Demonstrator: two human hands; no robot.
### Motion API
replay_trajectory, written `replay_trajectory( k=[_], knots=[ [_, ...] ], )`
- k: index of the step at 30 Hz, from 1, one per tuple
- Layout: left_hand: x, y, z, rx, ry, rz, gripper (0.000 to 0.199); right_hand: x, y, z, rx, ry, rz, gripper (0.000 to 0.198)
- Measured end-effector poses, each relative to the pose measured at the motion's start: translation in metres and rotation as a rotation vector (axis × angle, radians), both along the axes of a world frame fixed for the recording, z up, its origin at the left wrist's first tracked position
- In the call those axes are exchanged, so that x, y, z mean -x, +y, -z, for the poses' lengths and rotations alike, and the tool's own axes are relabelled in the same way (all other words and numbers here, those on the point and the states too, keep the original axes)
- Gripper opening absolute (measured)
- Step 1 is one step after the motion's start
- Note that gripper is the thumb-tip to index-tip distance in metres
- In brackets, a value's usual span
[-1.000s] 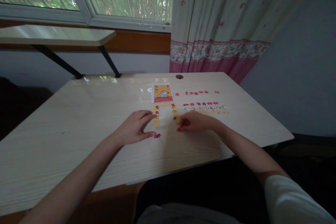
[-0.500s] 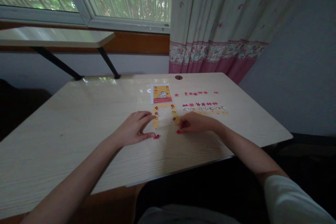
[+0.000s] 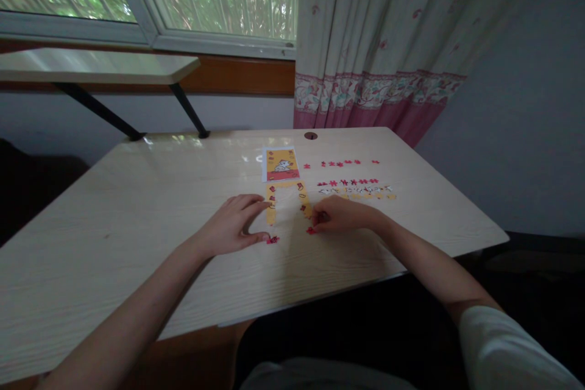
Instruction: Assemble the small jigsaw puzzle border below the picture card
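Nearest me, my pale sleeve (image 3: 503, 341), then the surface (image 3: 274, 280): light, smooth, wood-grained. My left hand (image 3: 237, 225) is spread wide, thumb against a small pink puzzle piece (image 3: 273, 240), fingertips at the left strip of a thin yellow border (image 3: 286, 184). My right hand (image 3: 342, 213) is curled narrow, fingertips at a knobbed red puzzle piece (image 3: 311, 231) by the lower end of the border's right strip; pinched or only pressed, I cannot tell. The border makes three sides, open towards me. My right hand hides part of a yellow row (image 3: 389, 197); beyond it run a white row (image 3: 354, 190), a near red row (image 3: 350, 183) and a gappy far red row (image 3: 340, 164). Just above the border: a flat picture card (image 3: 282, 166), white animal on yellow and red. Farther, a round hole (image 3: 311, 136), a raised shelf (image 3: 91, 66) on slanting black legs (image 3: 189, 109), a folded floral curtain (image 3: 338, 24), a barred window (image 3: 219, 0).
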State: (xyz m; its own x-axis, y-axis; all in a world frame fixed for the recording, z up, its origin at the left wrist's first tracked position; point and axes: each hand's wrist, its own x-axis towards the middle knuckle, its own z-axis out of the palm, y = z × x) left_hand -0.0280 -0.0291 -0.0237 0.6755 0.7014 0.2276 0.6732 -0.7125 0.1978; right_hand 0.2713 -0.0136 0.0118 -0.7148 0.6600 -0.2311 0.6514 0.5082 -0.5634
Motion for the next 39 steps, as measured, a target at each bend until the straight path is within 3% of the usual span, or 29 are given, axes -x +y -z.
replay_trajectory(
  k=[10,17,20,25,29,32,35,39],
  knots=[
    [0.003,0.0,-0.002,-0.017,0.032,0.01,0.058,-0.013,0.014,-0.011,-0.092,-0.024,0.031,0.013],
    [0.004,0.002,0.0,-0.034,0.012,-0.017,0.052,-0.038,0.036,-0.015,-0.169,-0.011,0.203,0.015],
    [0.003,0.002,0.0,-0.032,0.001,-0.023,0.051,-0.062,0.057,-0.009,-0.259,-0.02,0.322,0.016],
    [0.004,0.002,0.001,-0.03,0.006,-0.023,0.05,-0.109,0.099,0.014,-0.509,-0.196,0.649,0.023],
    [0.005,0.003,0.003,-0.034,0.013,-0.031,0.05,-0.139,0.119,0.032,-0.524,-0.25,0.65,0.032],
    [0.006,0.003,0.004,-0.036,0.005,-0.041,0.05,-0.158,0.124,0.04,-0.564,-0.252,0.742,0.033],
    [0.007,0.004,0.003,-0.042,-0.004,-0.049,0.05,-0.176,0.123,0.044,-0.586,-0.249,0.842,0.034],
    [0.007,0.003,0.003,-0.042,-0.007,-0.049,0.05,-0.188,0.124,0.044,-0.529,-0.279,0.838,0.031]
  ],
)
